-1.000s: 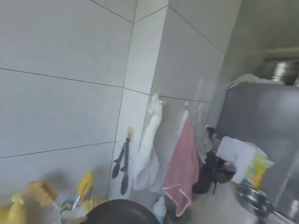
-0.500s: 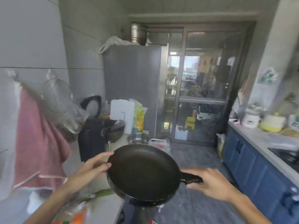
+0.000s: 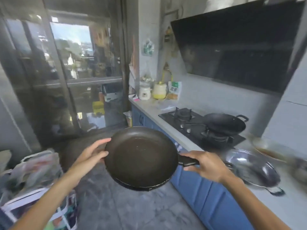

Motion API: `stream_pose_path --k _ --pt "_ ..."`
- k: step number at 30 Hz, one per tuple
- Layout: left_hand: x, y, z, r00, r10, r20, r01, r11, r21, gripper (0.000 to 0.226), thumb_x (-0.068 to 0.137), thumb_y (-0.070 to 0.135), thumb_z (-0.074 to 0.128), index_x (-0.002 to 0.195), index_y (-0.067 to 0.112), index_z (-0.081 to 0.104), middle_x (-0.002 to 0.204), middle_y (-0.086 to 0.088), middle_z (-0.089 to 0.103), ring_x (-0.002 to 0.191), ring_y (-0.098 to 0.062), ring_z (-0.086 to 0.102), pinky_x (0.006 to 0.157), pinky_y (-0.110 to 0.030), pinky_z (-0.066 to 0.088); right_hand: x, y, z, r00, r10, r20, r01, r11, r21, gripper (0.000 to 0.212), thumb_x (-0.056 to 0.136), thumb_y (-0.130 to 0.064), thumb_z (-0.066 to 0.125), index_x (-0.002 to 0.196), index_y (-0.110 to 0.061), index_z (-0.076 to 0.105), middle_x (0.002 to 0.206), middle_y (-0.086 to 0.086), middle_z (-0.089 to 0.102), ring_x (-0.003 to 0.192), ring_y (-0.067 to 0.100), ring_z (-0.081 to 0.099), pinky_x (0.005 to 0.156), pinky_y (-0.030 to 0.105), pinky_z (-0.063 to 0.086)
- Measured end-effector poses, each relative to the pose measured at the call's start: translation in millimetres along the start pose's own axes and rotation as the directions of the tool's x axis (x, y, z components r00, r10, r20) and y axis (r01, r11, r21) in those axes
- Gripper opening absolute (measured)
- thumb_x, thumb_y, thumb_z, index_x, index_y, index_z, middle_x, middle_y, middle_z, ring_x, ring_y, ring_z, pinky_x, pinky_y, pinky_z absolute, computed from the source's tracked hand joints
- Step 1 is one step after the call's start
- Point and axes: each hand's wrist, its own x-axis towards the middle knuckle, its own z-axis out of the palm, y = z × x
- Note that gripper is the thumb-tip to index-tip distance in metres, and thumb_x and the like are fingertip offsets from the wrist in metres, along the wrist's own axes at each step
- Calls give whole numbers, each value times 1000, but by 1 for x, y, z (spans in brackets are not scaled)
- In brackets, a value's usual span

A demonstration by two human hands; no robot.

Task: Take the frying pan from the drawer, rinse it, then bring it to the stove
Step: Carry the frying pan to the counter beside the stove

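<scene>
A black frying pan (image 3: 141, 156) hangs in the air over the grey floor, held level between both hands. My right hand (image 3: 206, 165) is wrapped around its short black handle on the right. My left hand (image 3: 93, 153) pinches the pan's left rim, thumb on top. The gas stove (image 3: 196, 125) lies set into the white counter to the right, a little beyond the pan. Its far burner (image 3: 183, 112) is bare; a black wok (image 3: 224, 123) sits on the near burner.
Blue cabinets (image 3: 204, 193) run under the counter on the right. A glass pot lid (image 3: 254, 170) and a bowl (image 3: 272, 150) lie on the counter near the stove. Jars and a packet (image 3: 174, 90) stand at the counter's far end. Bags (image 3: 39, 178) sit on the left floor; glass doors ahead.
The view has swung right, from the tiled wall with towels past the fridge to the stove side. Both hands have carried the pan along; the grips are unchanged.
</scene>
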Motion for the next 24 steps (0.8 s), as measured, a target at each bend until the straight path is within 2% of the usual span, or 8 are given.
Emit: stream_pose_path --k 2,5,8,11,14,17,21,24 --pt "53 10 42 994 22 110 -22 1000 -2 41 92 12 56 115 46 60 104 20 71 103 -1 64 102 -34 43 -5 44 -1 994 109 1 -109 994 13 52 79 -47 64 122 -56 36 111 -18 65 102 6 60 83 32 48" --pt "126 23 113 962 64 264 -65 998 -4 38 92 13 56 116 42 59 106 13 70 97 5 63 96 -25 43 -16 105 -6 962 269 -41 -269 963 4 52 79 -48 64 123 -54 39 112 -19 66 104 9 61 85 34 50" --pt "192 36 179 907 96 410 -101 995 -11 38 91 12 57 114 43 59 103 10 69 82 14 63 88 -18 42 -25 151 -16 898 424 -118 -428 903 -16 49 78 -48 63 124 -52 45 113 -22 66 107 7 60 85 30 49" --pt "245 54 242 829 119 547 -128 992 -22 39 91 11 57 116 41 58 102 4 71 93 3 64 82 -14 40 -42 186 -24 823 538 -182 -552 833 -33 51 78 -47 63 124 -55 43 117 -25 63 105 7 58 73 24 43" --pt "282 78 308 724 137 676 -146 988 -44 40 91 9 56 120 37 57 105 2 72 99 -6 66 81 -16 44 -68 218 -25 740 630 -234 -651 759 -17 53 76 -51 65 125 -56 44 114 -19 66 99 15 62 70 28 45" --pt "299 97 372 616 177 768 -168 982 -92 40 90 2 55 119 30 57 100 -2 72 89 1 68 73 -8 49 -99 245 -25 653 713 -255 -730 683 40 54 74 -54 66 124 -56 43 108 -19 67 94 13 64 71 33 52" --pt "309 108 452 523 175 834 -165 981 -102 43 88 4 57 119 35 58 99 1 73 96 -4 67 83 -13 51 -134 284 -27 569 773 -279 -792 607 64 53 74 -47 69 123 -48 48 111 -19 68 96 12 65 75 37 55" --pt "312 107 498 483 151 863 -171 982 -77 45 87 7 59 119 39 57 102 0 74 101 -12 67 96 -26 45 -157 318 -21 547 796 -257 -809 582 80 56 74 -46 68 125 -49 43 113 -18 67 98 12 65 78 39 56"
